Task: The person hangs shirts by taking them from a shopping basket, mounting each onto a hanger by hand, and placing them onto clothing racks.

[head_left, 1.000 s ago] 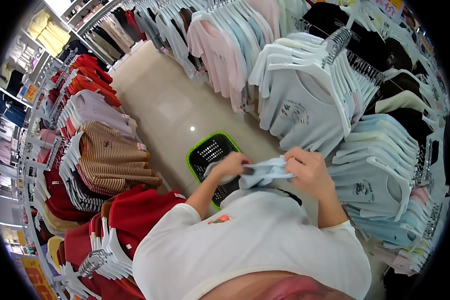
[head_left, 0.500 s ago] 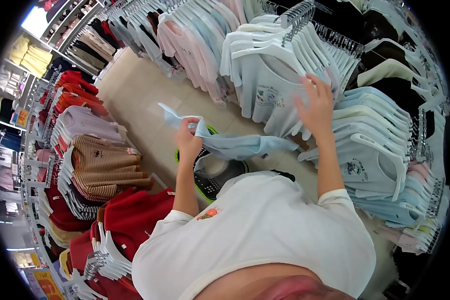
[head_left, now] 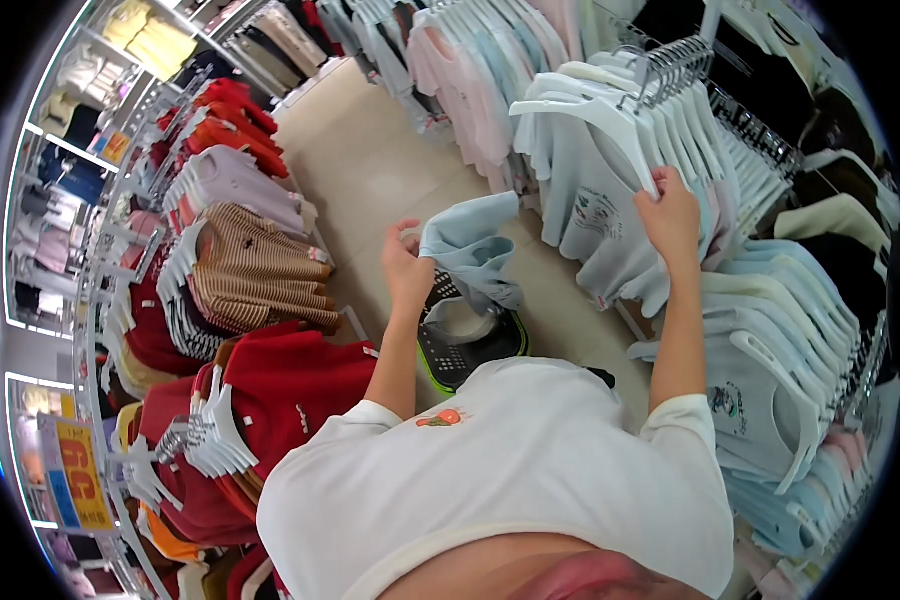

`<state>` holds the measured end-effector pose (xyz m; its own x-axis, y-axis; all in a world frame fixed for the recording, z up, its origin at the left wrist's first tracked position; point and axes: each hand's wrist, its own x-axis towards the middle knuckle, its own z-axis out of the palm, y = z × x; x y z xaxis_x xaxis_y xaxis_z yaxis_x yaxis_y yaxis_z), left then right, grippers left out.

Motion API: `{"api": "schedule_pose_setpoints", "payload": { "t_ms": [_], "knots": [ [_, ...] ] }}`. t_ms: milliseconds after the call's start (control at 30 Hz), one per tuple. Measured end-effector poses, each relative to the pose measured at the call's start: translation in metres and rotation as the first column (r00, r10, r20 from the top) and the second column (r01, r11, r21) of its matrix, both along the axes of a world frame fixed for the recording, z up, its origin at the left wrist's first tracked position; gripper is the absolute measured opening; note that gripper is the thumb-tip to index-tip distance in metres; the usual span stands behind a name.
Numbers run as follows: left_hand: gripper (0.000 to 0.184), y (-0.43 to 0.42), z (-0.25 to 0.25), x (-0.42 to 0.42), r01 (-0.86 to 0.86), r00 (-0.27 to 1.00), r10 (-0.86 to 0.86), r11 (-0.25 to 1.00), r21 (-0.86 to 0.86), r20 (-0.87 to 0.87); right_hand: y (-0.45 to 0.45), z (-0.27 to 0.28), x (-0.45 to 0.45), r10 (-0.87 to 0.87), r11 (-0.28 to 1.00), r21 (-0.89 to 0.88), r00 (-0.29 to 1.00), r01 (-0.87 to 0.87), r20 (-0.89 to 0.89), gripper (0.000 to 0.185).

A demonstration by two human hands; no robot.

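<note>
The person's left fingers [head_left: 403, 229] were bent at the edge of a light blue garment [head_left: 468, 236], which hung bunched in the air just right of them; their exact grip was hidden. The right fingers [head_left: 658, 187] were pinched narrow on the lower end of a white hanger [head_left: 602, 117], in front of grey printed shirts [head_left: 588, 222] on a rack. Below both sets of fingers ran the glossy beige floor [head_left: 365, 150] of a clothes shop. Farther left of the left fingers hung a brown striped top [head_left: 260, 265] and red sweaters [head_left: 305, 380]; beyond the right fingers, more pale shirts [head_left: 745, 385]. Beneath the left fingers, near the person's body, stood a black basket with a green rim [head_left: 476, 372], a pale grey item [head_left: 455, 322] partly visible in it.
</note>
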<state>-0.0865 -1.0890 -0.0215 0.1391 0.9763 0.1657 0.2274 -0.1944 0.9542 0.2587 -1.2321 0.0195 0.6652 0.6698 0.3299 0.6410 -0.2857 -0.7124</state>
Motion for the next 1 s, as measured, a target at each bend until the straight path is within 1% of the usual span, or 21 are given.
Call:
{"api": "schedule_pose_setpoints", "payload": {
  "t_ms": [33,67,167,200,300,367,433,500,600,700,733,833,900,1000],
  "knots": [
    [0.03,0.001,0.0,-0.002,-0.015,1.0,0.015,1.0,0.003,-0.008,0.0,-0.001,-0.001,0.059,0.995,0.09,0.99,-0.048,-0.128,0.037],
    [0.032,0.002,0.0,-0.004,-0.023,0.998,0.024,1.0,0.017,-0.052,0.0,-0.002,-0.007,0.1,0.984,0.166,0.981,-0.072,-0.166,0.037],
    [0.035,0.01,-0.002,-0.006,-0.025,0.997,0.029,0.997,0.074,-0.066,-0.009,-0.005,-0.037,0.228,0.919,0.376,0.935,-0.115,-0.273,0.036],
    [0.033,0.01,0.003,-0.005,-0.025,0.994,0.037,0.993,0.112,-0.1,-0.015,-0.01,-0.048,0.293,0.902,0.401,0.907,-0.158,-0.302,0.036],
    [0.028,0.012,0.019,-0.002,-0.065,0.99,0.082,0.987,0.147,-0.112,-0.041,-0.022,-0.083,0.399,0.888,0.382,0.844,-0.257,-0.359,0.036],
    [0.025,0.013,0.031,0.0,-0.085,0.983,0.109,0.983,0.161,-0.149,-0.059,-0.053,-0.101,0.468,0.856,0.407,0.81,-0.318,-0.352,0.036],
    [0.024,0.019,0.031,-0.002,-0.092,0.972,0.129,0.979,0.183,-0.198,-0.087,-0.061,-0.119,0.51,0.849,0.39,0.742,-0.355,-0.435,0.036],
    [0.023,0.027,0.023,-0.007,-0.083,0.954,0.139,0.974,0.212,-0.264,-0.112,-0.056,-0.129,0.552,0.826,0.394,0.724,-0.404,-0.414,0.035],
    [0.024,0.033,0.013,-0.012,-0.088,0.95,0.119,0.989,0.116,-0.289,-0.145,-0.061,-0.129,0.6,0.793,0.389,0.71,-0.468,-0.369,0.035],
    [0.024,0.029,0.011,-0.011,-0.058,0.954,0.087,0.992,0.11,-0.285,-0.159,-0.062,-0.122,0.63,0.772,0.364,0.706,-0.521,-0.323,0.034],
    [0.024,0.027,0.011,-0.01,-0.045,0.945,0.081,0.992,0.122,-0.316,-0.161,-0.062,-0.122,0.637,0.766,0.354,0.705,-0.536,-0.313,0.033],
    [0.024,0.019,0.011,-0.006,-0.001,0.905,0.065,0.989,0.151,-0.42,-0.167,-0.065,-0.125,0.635,0.77,0.383,0.674,-0.51,-0.378,0.031],
    [0.024,0.013,0.017,-0.005,0.014,0.869,0.074,0.985,0.175,-0.488,-0.169,-0.063,-0.124,0.63,0.774,0.373,0.682,-0.512,-0.37,0.032],
    [0.032,-0.004,0.035,-0.001,0.06,0.76,0.053,0.987,0.151,-0.647,-0.167,-0.068,-0.122,0.627,0.777,0.338,0.696,-0.531,-0.349,0.033]
  ]
}}
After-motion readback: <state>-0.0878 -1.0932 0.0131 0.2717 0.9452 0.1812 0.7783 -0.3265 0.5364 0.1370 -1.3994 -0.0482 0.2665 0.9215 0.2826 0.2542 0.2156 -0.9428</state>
